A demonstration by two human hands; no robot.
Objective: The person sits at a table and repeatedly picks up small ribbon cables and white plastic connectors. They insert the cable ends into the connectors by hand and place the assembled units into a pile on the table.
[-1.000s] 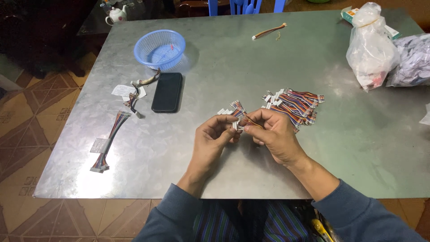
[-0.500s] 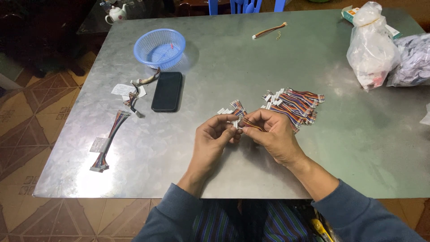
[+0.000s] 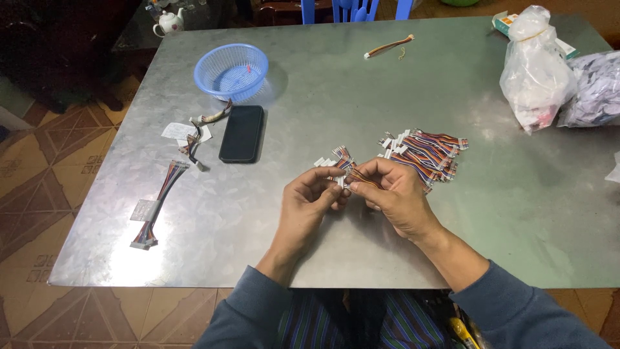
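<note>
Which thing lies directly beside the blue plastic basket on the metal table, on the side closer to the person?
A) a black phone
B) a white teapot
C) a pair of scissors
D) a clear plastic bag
A: the black phone lies flat just below the blue basket in the head view, left of both hands, which hold a small wire harness.

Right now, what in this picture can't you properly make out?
- Head view: how the small wire connector piece is gripped, hidden by the fingers of the left hand and right hand.
- Clear plastic bag: contents blurred by the film.
- Grey bag: cut off by the right edge.
</note>
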